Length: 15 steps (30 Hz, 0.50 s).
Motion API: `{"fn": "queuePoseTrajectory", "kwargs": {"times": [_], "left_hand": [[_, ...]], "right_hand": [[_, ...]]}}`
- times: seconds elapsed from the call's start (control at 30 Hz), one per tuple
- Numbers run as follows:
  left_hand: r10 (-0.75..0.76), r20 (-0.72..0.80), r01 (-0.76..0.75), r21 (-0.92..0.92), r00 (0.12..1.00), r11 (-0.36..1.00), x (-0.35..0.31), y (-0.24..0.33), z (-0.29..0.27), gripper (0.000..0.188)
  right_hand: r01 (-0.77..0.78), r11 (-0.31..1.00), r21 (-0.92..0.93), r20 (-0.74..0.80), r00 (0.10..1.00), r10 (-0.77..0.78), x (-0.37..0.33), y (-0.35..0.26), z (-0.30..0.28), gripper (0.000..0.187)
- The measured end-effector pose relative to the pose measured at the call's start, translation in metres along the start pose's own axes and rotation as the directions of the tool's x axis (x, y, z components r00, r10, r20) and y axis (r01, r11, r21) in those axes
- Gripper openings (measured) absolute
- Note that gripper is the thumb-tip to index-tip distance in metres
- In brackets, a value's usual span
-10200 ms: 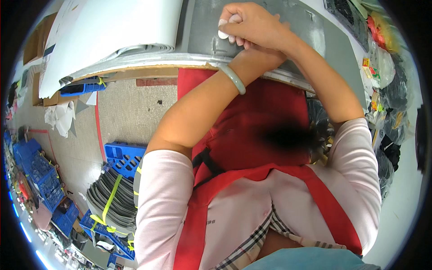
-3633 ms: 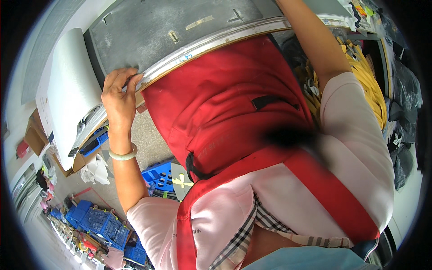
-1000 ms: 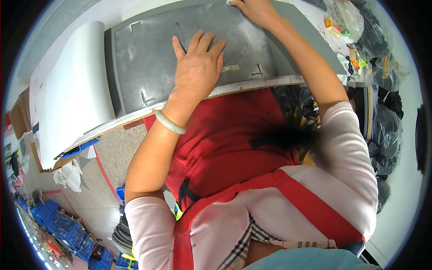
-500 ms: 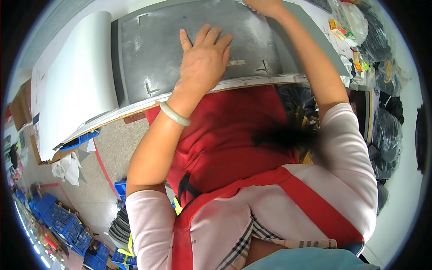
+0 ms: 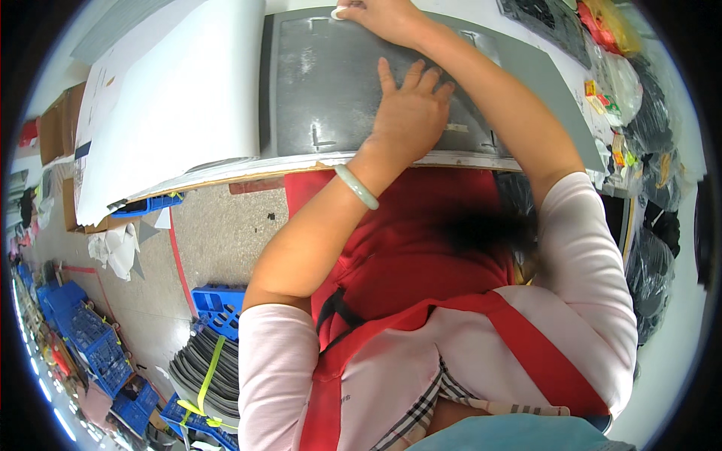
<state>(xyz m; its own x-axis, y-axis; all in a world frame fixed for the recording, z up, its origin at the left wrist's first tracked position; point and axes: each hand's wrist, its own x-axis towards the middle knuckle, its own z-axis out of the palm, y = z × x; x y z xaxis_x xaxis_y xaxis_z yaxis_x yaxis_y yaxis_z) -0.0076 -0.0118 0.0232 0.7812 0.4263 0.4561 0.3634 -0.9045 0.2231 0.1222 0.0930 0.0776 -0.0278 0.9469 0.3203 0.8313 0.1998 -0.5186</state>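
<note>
A dark grey flat panel (image 5: pixel 323 90), smudged white with L-shaped marks at its corners, lies on a larger grey sheet (image 5: pixel 519 83) on the worktable. Flat on the panel's right half rests my left hand (image 5: pixel 410 116), fingers spread, a pale green bangle (image 5: pixel 356 186) on its wrist. My right hand (image 5: pixel 387 21) reaches across to the far left part of the panel's edge. Its fingers pinch a small white chalk-like piece (image 5: pixel 344 13), partly hidden by them, against the surface there.
A large white sheet (image 5: pixel 180 90) curls up just left of the panel. Plastic bags (image 5: pixel 650 90) and small packets are piled on the right. On the floor at left are blue crates (image 5: pixel 98 353) and a strapped stack of dark sheets (image 5: pixel 203 368). A cardboard box (image 5: pixel 62 124) stands far left.
My right hand has gone from the panel's far right to its far left, still pinching the white piece. My left hand remains spread on the panel. The whole view has shifted.
</note>
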Motion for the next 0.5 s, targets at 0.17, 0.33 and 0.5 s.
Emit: {"fn": "queuePoseTrajectory", "kwargs": {"times": [0.17, 0.33, 0.5], "left_hand": [[-0.001, -0.067, -0.005, -0.084, 0.998, 0.996, 0.004, 0.003, 0.002, 0.032], [0.011, 0.011, -0.011, -0.066, 1.0, 0.998, 0.004, 0.0, -0.002, 0.031], [0.024, 0.018, -0.021, -0.134, 1.0, 0.991, 0.0, -0.004, 0.003, 0.033]], "right_hand": [[0.112, 0.99, -0.09, 0.026, 0.994, -0.11, 0.025, -0.005, 0.019, 0.021], [0.114, 0.982, -0.149, 0.05, 0.993, -0.107, 0.035, -0.006, 0.032, 0.02], [0.001, 0.908, -0.418, 0.113, 0.992, 0.05, 0.046, -0.015, 0.032, 0.018]]}}
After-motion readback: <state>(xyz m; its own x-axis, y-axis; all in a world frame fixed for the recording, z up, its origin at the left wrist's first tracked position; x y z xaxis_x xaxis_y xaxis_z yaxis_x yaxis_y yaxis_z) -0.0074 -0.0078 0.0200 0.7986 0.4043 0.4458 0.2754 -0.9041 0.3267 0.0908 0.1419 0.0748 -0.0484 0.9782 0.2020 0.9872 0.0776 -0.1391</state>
